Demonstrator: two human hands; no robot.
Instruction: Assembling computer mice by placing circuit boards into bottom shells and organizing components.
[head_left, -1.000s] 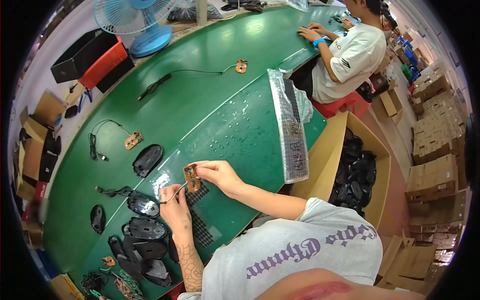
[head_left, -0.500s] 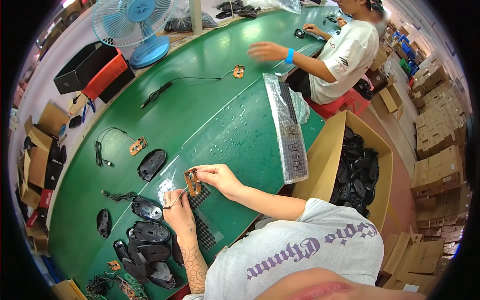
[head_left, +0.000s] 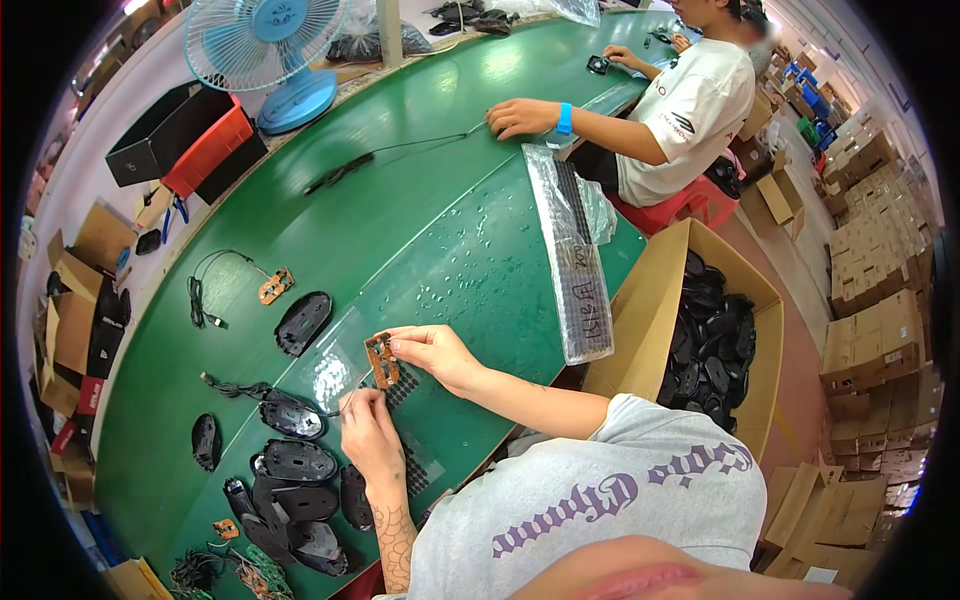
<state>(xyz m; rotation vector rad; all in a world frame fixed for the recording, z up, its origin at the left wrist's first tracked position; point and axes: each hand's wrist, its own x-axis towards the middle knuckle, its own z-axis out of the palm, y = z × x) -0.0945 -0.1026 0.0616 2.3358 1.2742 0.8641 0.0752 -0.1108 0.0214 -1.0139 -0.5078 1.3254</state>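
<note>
My right hand [head_left: 438, 356] pinches an orange-brown mouse circuit board [head_left: 381, 362] by its right edge, holding it upright over the bench. Just below it, my left hand [head_left: 368, 432] closes its fingertips on the thin cable [head_left: 332, 411] near the board. That cable seems to run left toward an open black mouse base [head_left: 292, 414]. Under my hands lies a clear plastic sheet with rows of small black dots [head_left: 402, 388]. A black mouse shell [head_left: 303, 323] rests beyond them, and a pile of black mouse shells [head_left: 297, 500] sits left of my left forearm.
Another circuit board [head_left: 275, 286] with a coiled cable lies on the green bench [head_left: 400, 230]. A co-worker's hand [head_left: 522, 118] reaches onto it. A bagged strip [head_left: 572, 260] lies along the near edge, beside a carton [head_left: 640, 330] of black shells. A blue fan [head_left: 300, 100] stands behind.
My left hand has shifted slightly right and up, closer to the board. The co-worker's hand has come down over the far circuit board, and its cable has slid right.
</note>
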